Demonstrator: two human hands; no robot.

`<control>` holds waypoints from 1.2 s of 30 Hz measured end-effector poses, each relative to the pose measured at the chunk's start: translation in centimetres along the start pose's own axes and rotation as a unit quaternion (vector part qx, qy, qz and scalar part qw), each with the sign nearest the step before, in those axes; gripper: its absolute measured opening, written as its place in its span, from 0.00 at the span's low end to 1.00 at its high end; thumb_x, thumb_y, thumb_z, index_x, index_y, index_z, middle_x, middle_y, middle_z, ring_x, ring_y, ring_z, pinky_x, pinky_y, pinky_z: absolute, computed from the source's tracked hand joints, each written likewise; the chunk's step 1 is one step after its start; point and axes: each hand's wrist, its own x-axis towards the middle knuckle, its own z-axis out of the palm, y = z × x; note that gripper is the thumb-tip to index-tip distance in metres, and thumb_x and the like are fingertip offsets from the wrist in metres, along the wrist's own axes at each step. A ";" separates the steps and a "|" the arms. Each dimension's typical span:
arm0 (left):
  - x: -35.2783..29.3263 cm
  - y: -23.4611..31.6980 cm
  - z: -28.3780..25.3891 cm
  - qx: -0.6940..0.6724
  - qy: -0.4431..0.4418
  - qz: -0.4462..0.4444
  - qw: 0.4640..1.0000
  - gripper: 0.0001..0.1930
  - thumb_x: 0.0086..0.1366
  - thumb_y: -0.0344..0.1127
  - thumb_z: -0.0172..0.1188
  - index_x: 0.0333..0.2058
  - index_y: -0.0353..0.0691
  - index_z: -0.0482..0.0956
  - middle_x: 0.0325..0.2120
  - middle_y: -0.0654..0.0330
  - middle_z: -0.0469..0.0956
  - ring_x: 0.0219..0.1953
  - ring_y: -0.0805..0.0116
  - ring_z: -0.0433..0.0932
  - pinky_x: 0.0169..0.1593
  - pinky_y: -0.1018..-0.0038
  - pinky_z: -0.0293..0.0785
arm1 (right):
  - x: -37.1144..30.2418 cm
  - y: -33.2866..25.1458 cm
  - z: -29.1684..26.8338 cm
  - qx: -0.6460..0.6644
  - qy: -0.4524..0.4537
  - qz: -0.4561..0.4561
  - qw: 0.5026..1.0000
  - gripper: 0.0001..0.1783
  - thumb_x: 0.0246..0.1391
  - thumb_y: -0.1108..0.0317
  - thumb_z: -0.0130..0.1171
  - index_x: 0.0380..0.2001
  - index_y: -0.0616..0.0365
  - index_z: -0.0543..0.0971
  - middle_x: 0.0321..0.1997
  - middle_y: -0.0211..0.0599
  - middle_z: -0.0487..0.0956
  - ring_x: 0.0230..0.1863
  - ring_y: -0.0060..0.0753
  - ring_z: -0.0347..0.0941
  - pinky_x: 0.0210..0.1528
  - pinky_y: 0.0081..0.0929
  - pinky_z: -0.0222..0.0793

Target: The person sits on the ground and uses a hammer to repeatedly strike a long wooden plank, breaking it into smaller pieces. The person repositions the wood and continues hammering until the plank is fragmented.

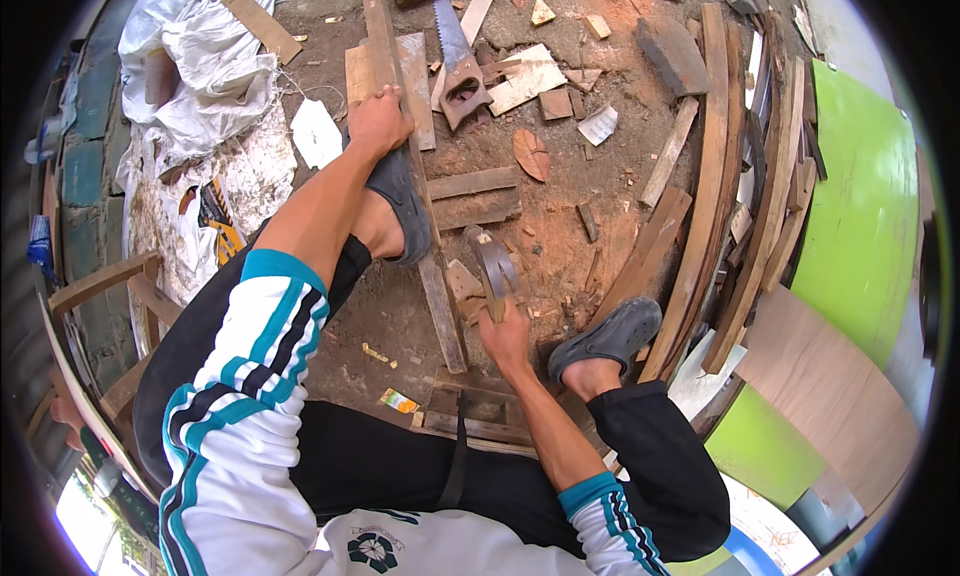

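My left hand (380,123) is closed around a long narrow wooden strip (441,311) that runs from the far edge toward me. My left foot, in a grey clog (402,204), is against that strip; whether it presses on top is unclear. In my right hand (506,338) is a claw hammer (493,264), gripped by its wooden handle with the metal head pointing away from me. The hammer head is to the right of the strip, apart from it. Beyond it lies a handsaw (462,86) with a wooden grip, among wood offcuts.
Short wood blocks (474,198) and a brick-like block (672,56) lie on the dirt floor. Long timber strips (705,176) are piled at the right, beside a green panel (855,206). A crumpled white sheet (190,66) is at the far left. My right foot wears another clog (608,336).
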 end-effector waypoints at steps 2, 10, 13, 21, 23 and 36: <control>-0.1 0.8 -0.6 0.005 -0.005 -0.006 1.000 0.31 0.60 0.43 0.51 0.62 0.43 0.71 0.61 0.54 0.72 0.60 0.57 0.74 0.62 0.55 0.65 | -1.2 1.4 0.4 -0.038 -0.039 0.007 0.999 0.15 0.51 0.62 0.62 0.35 0.63 0.77 0.29 0.62 0.79 0.35 0.68 0.77 0.36 0.54 0.72; 0.3 -0.4 0.3 0.023 0.025 0.021 0.999 0.31 0.60 0.44 0.50 0.62 0.42 0.71 0.62 0.54 0.72 0.58 0.56 0.75 0.61 0.54 0.67 | -1.4 2.3 -1.0 0.017 -0.036 0.107 0.993 0.15 0.51 0.62 0.62 0.36 0.64 0.78 0.30 0.62 0.79 0.36 0.66 0.78 0.37 0.50 0.72; 0.9 0.1 0.5 0.030 0.029 0.033 0.999 0.31 0.60 0.44 0.50 0.63 0.42 0.71 0.61 0.54 0.73 0.58 0.56 0.75 0.60 0.54 0.68 | -1.2 3.5 0.1 -0.014 -0.064 0.076 0.995 0.16 0.51 0.62 0.61 0.37 0.64 0.79 0.30 0.61 0.79 0.37 0.63 0.79 0.37 0.48 0.72; 0.4 -0.3 0.7 0.037 0.012 0.029 0.999 0.32 0.60 0.46 0.51 0.63 0.43 0.70 0.61 0.55 0.73 0.59 0.56 0.74 0.61 0.56 0.68 | 1.1 -0.3 -0.4 0.085 -0.049 0.118 0.988 0.14 0.53 0.63 0.59 0.37 0.64 0.79 0.30 0.61 0.81 0.36 0.66 0.80 0.40 0.50 0.74; 0.5 0.5 0.0 0.032 -0.007 0.025 0.999 0.32 0.60 0.46 0.51 0.63 0.43 0.70 0.62 0.55 0.72 0.60 0.56 0.73 0.62 0.57 0.67 | -0.3 1.6 1.1 0.075 -0.035 0.090 0.993 0.15 0.52 0.63 0.59 0.37 0.64 0.79 0.30 0.62 0.81 0.36 0.66 0.80 0.41 0.52 0.74; -9.5 3.8 0.0 -0.004 0.142 0.180 0.973 0.26 0.66 0.44 0.57 0.58 0.35 0.71 0.59 0.47 0.72 0.67 0.53 0.64 0.71 0.60 0.54 | 2.1 0.2 -3.4 -0.019 -0.014 0.109 0.994 0.19 0.50 0.62 0.60 0.39 0.68 0.80 0.29 0.62 0.81 0.36 0.63 0.80 0.41 0.50 0.74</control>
